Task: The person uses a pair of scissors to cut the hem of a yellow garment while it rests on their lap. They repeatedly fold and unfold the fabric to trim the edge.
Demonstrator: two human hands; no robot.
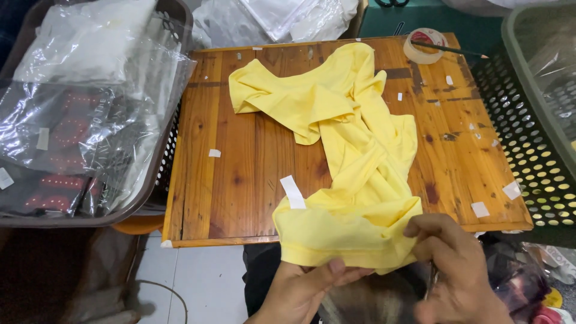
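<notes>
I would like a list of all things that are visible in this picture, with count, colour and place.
garment: one, yellow, crumpled across the table, its near edge hanging over the front
table: one, brown wood, centre, with small white paper scraps
white tag: one, at the garment's near edge
tape roll: one, pale, far right corner of the table
pencil: one, dark, lying across the tape roll
left basket: one, brown, left of the table, full of clear plastic bags
right basket: one, grey-green, perforated, right of the table
left hand: holds the garment's near edge from below
right hand: pinches the same edge at the right
</notes>
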